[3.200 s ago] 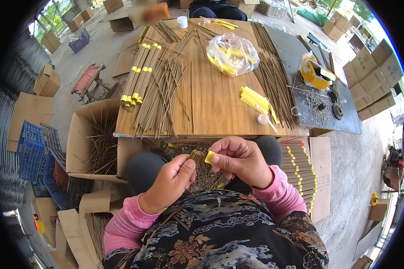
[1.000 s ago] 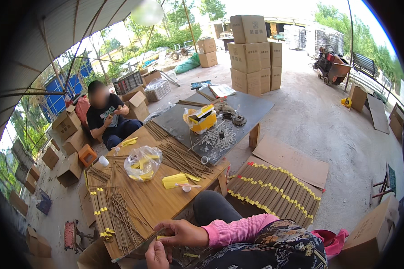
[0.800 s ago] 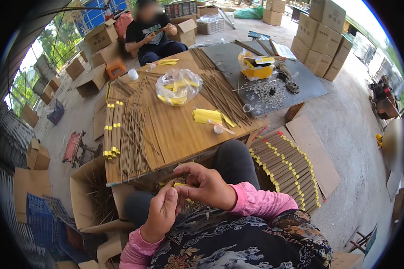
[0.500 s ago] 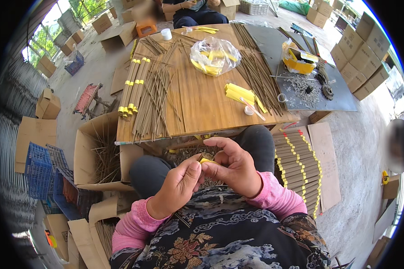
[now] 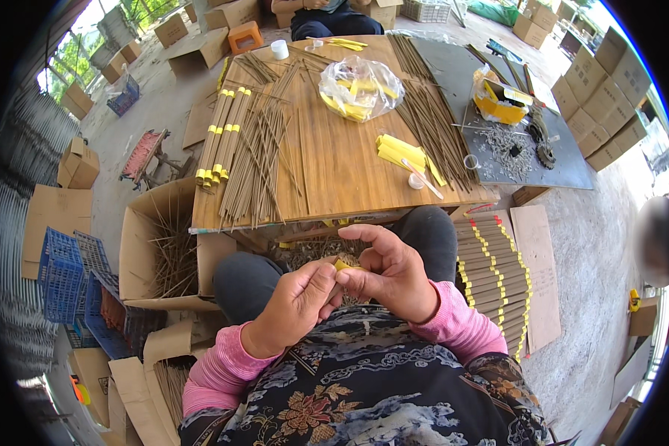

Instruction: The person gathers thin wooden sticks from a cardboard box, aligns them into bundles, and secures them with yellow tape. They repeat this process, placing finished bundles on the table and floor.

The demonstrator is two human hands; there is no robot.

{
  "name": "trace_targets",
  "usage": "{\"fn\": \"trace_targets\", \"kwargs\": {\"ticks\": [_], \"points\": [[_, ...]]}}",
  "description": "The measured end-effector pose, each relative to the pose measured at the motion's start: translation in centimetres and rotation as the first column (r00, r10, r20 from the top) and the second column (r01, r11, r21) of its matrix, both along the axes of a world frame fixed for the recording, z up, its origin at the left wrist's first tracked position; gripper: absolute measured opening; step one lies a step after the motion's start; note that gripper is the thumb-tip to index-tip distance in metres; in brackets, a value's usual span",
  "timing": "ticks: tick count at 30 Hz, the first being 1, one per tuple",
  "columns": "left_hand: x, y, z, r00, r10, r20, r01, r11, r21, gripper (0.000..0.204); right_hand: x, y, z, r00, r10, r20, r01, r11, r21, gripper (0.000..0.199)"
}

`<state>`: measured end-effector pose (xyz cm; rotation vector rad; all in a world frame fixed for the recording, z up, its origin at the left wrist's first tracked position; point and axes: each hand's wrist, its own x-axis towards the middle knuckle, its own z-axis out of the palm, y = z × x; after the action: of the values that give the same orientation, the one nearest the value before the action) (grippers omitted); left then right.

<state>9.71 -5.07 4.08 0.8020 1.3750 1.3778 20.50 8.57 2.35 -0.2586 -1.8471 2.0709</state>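
Above my lap, both hands meet at a small yellow paper strip [image 5: 342, 264]. My left hand [image 5: 299, 299] is closed, its thumb pressed against the fingers at the strip's left end. With thumb and bent fingers, my right hand [image 5: 394, 279] pinches the strip from the other side, its index finger raised and curved. Whether something is wrapped inside the strip is hidden by my fingers. On the wooden table [image 5: 334, 171] ahead, loose brown incense sticks [image 5: 256, 167] lie beside bundles [image 5: 223, 137] banded in yellow. A pile of yellow paper strips [image 5: 401, 152] is at the right.
A clear plastic bag [image 5: 360, 89] of yellow strips and a small brush [image 5: 424, 180] on a round lid are on the table. Left of my knee stands a carton [image 5: 143, 256] of sticks. Banded bundles [image 5: 494, 275] lie at right. Across the table sits another person [image 5: 331, 18].
My hands stay nearly in place, pinching the yellow strip; a little less of it shows beside my right thumb. The whole view has shifted slightly.
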Motion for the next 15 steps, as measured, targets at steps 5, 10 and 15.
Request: {"fn": "trace_targets", "kwargs": {"ticks": [5, 10, 15], "points": [[0.06, -0.02, 0.10, 0.999, 0.004, 0.053, -0.004, 1.000, -0.001, 0.034, -0.02, -0.04, 0.07, 0.999, 0.015, -0.030, -0.015, 1.000, 0.017, 0.046], [-0.04, -0.01, -0.05, 0.997, -0.040, 0.058, 0.037, 0.998, 0.056, 0.035, 0.09, 0.15, -0.11, 0.999, 0.037, -0.037, -0.036, 0.999, 0.023, 0.046], [-0.04, -0.04, -0.13, 0.997, -0.054, 0.053, 0.051, 0.997, 0.055, 0.036, 0.27, 0.38, 0.07, 0.996, 0.076, -0.035, -0.075, 0.997, 0.019, 0.049]]}}
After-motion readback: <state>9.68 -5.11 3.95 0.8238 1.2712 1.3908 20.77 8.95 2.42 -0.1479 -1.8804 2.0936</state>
